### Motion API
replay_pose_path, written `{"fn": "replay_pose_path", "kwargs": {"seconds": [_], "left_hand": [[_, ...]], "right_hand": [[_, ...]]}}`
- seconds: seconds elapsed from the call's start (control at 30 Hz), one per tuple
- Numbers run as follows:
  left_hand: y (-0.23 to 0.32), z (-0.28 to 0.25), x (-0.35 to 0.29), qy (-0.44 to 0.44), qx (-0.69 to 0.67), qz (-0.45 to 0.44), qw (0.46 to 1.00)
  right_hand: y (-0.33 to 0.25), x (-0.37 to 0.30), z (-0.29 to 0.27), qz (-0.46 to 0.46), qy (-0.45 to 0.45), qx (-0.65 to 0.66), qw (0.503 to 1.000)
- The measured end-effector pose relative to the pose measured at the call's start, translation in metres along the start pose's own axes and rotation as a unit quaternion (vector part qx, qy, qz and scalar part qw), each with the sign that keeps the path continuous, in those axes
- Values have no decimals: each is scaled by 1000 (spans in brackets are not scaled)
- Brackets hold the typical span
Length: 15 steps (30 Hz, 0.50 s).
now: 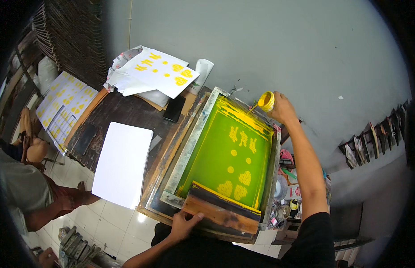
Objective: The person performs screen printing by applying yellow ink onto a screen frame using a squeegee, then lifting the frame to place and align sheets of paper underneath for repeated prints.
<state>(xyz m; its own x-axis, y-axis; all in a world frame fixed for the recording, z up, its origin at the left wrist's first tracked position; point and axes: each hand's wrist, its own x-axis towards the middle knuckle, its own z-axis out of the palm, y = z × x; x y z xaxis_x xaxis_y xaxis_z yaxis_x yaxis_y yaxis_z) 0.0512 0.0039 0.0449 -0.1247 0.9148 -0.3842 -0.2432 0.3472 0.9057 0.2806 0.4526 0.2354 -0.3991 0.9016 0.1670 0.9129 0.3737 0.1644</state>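
A screen printing frame [198,134] lies in front of me, its green mesh [207,154] marked with yellow patterns and a band of yellow ink [247,119] along the far end. At the near end rests a wooden squeegee [221,214], its dark blade edged with yellow. My left hand [185,226] grips its handle at the left end. Over the far right corner, my right hand [282,108] holds a small ink tub [266,102] tilted to the left. A thin yellow stream runs from its mouth toward the mesh. Some right fingers are hidden behind the tub.
Left of the frame are a stack of white paper [122,163] and a black phone [174,109]. Printed sheets [165,71] lie at the back. Jars and supplies [285,210] crowd the right side. Another person [29,192] sits at the far left.
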Motion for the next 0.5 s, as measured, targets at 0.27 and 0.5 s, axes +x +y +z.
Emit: {"fn": "replay_pose_path", "kwargs": {"seconds": [0.27,0.5], "left_hand": [[2,3,0,0,-13,-16,1000],[4,1,-1,-6,23,-47,999]], "right_hand": [[-44,20,-9,-25,-1,20,1000],[-70,33,-8,-48,0,33,998]]}}
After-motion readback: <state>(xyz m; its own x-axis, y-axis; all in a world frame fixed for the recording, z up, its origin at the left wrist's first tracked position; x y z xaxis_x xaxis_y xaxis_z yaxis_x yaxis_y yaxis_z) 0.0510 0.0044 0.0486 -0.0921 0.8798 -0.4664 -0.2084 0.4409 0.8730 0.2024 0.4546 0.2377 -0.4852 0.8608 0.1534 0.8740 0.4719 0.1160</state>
